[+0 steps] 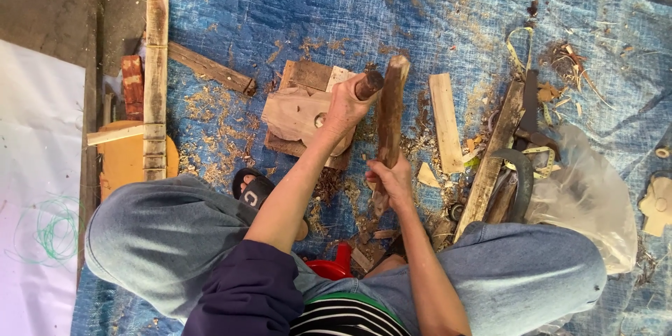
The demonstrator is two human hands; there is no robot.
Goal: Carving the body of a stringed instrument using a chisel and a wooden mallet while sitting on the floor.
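Observation:
My left hand grips a dark round wooden handle, held over a flat carved wooden piece that lies on a wooden block. My right hand holds a long brown stick of wood upright by its lower part, its top end close to the handle. What the handle carries below my fist is hidden. I sit with both knees apart in blue jeans over a blue tarp.
Wood shavings and chips litter the tarp. A pale slat lies right of the stick. Further right are a plank, a curved dark blade and a clear plastic bag. Long battens and a board lie at left. A red object sits between my legs.

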